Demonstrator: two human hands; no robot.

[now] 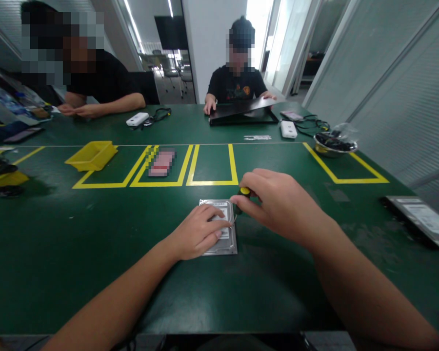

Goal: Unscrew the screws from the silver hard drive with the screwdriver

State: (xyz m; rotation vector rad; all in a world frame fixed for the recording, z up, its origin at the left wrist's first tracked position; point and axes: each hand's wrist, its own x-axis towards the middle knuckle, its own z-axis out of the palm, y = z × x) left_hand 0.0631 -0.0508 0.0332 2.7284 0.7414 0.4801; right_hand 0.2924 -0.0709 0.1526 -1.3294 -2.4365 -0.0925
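A silver hard drive (219, 249) with a white label lies flat on the green table in front of me. My left hand (201, 229) rests across it, fingers stretched out over the label, covering its left part. The index fingertip is close to the thin shaft of a screwdriver (245, 192). My right hand (274, 200) is closed around the screwdriver's dark handle, which has a yellow end. The shaft slants down to the drive's right edge; what the tip touches is too small to make out.
Yellow tape (212, 183) marks the table. An open yellow bin (91, 156) stands back left, near a pixelated pinkish item (162, 163). At right are another hard drive (420, 219) and a metal bowl (335, 146) of dark parts. Across sit two people, one handling a black panel (241, 109).
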